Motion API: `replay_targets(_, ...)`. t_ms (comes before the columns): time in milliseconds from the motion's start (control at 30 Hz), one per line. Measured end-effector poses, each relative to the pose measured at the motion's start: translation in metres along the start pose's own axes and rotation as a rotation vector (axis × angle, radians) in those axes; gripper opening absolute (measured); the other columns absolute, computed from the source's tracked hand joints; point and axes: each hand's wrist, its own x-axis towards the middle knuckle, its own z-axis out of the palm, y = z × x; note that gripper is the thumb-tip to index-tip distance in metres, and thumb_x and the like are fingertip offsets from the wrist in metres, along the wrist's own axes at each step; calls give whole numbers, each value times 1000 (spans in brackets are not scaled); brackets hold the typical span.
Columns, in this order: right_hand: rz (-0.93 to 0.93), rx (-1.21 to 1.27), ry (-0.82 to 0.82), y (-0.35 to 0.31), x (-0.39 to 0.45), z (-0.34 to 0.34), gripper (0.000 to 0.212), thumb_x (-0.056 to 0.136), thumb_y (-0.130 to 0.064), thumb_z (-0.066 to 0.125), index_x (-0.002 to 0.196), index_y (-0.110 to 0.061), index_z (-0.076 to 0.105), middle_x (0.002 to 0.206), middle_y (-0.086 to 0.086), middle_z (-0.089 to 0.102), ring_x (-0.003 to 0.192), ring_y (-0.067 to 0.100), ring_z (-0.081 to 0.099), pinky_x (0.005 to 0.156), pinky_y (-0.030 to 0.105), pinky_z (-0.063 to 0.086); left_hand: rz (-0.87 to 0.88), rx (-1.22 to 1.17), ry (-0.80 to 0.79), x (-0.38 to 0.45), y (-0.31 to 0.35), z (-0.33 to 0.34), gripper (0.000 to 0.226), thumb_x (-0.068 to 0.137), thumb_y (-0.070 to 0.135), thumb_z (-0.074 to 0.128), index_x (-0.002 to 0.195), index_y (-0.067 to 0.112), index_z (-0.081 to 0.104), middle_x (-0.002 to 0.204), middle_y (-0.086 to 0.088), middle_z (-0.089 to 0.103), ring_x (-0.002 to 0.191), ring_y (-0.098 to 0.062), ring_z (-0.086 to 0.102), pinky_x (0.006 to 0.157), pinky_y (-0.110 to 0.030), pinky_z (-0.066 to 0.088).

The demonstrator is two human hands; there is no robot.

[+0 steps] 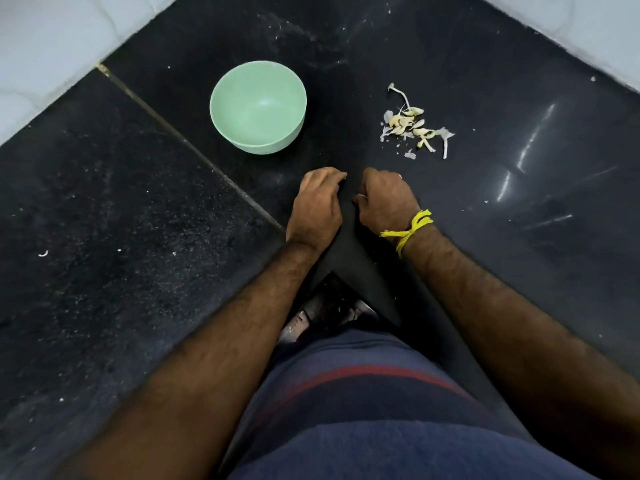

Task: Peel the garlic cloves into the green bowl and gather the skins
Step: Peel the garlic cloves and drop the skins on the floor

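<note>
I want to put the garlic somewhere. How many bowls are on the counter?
1. The green bowl sits on the black counter, beyond the left hand and left of the garlic pile.

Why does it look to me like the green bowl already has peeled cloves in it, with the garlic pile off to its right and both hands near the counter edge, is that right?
Not quite. The head view shows the green bowl empty. The rest holds: the garlic pile lies to its right on the black counter, and the left hand and right hand are near the edge.
</note>
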Motion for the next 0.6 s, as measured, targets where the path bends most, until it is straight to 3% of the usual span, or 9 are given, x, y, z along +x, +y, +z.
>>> replay_targets(367, 149, 134, -40, -3, 9, -9, 9, 86, -16, 71, 85, -16, 63, 106, 15, 66, 99, 32, 63, 75, 30, 47, -14, 29, -11, 0, 1, 0, 28, 91, -3, 54, 114, -1, 70, 115, -15, 68, 111, -32, 59, 100, -25, 40)
replay_targets(600, 139, 77, -38, -7, 10, -8, 16, 89, -14, 66, 104, -8, 64, 114, 19, 63, 104, 38, 61, 86, 38, 51, -2, 46, -15, 0, 3, 0, 29, 90, -4, 55, 114, -1, 70, 114, -15, 68, 109, -32, 59, 99, -28, 43)
